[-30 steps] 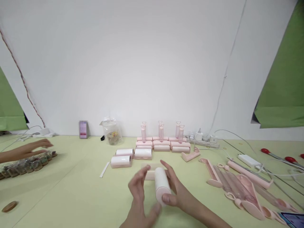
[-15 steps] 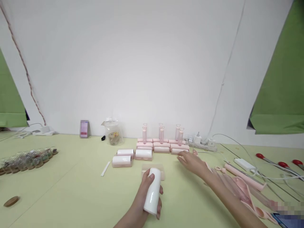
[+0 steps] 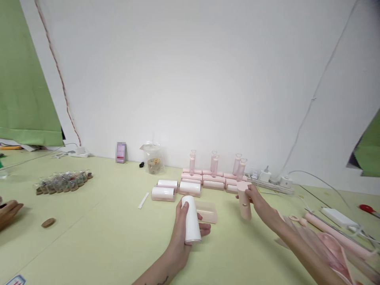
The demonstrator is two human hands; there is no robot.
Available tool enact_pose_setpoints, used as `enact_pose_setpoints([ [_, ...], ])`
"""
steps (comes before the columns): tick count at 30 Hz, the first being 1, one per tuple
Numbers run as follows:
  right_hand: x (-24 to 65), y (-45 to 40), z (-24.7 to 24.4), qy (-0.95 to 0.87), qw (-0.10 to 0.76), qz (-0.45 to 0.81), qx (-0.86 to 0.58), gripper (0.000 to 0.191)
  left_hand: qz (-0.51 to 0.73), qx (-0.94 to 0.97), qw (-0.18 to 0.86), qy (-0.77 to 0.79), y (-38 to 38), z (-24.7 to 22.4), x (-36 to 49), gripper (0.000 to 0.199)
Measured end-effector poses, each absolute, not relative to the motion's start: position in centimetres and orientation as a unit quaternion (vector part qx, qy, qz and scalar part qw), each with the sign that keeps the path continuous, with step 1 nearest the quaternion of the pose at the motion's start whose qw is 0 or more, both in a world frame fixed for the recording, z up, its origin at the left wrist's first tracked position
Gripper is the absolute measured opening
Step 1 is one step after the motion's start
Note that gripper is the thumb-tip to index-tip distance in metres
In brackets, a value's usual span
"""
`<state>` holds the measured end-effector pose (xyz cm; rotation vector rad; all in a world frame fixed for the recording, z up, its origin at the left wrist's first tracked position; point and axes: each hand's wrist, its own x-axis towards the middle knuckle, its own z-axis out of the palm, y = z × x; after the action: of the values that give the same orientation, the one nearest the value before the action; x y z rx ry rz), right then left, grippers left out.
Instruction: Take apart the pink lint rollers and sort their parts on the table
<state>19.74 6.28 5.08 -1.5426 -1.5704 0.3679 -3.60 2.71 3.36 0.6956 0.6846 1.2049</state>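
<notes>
Green tabletop [image 3: 113, 237], left hand [image 3: 179, 228] thumb-uppermost around white roll [image 3: 192, 222].

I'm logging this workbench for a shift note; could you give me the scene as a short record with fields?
Left hand: the left hand grips a white roll
Right hand: the right hand holds a pink piece above the table
Beyond left hand: a see-through tray
Near wall: pink rollers, with upright tubes among them
Left side: small jars, a brown disc
Left edge: another person's hand
</notes>
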Motion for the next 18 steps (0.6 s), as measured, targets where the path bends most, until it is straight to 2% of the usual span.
enact_pose_setpoints([
  [2,17.4,4.8,6.3,-0.633,0.442,0.233,-0.591,0.036,0.560,0.309,0.703,0.311,2.7,3.6,-3.5,0.049],
  [4,14.9,3.4,6.7,-0.589,0.452,0.439,-0.505,0.037,0.561,0.305,0.702,0.315,2.6,3.6,-3.3,0.050],
  [6,12.8,2.2,6.3,-0.561,0.458,0.502,-0.473,0.037,0.541,0.303,0.717,0.316,2.4,3.3,-3.0,0.051],
  [9,11.0,1.2,4.9,-0.580,0.478,0.430,-0.499,0.035,0.498,0.309,0.749,0.307,1.9,2.6,-2.7,0.050],
  [14,10.7,0.9,3.6,-0.642,0.460,0.342,-0.510,0.035,0.451,0.335,0.771,0.300,1.3,2.1,-2.4,0.044],
  [18,10.2,0.6,3.6,-0.604,0.466,0.390,-0.516,0.036,0.436,0.331,0.782,0.298,1.0,2.4,-2.3,0.045],
])
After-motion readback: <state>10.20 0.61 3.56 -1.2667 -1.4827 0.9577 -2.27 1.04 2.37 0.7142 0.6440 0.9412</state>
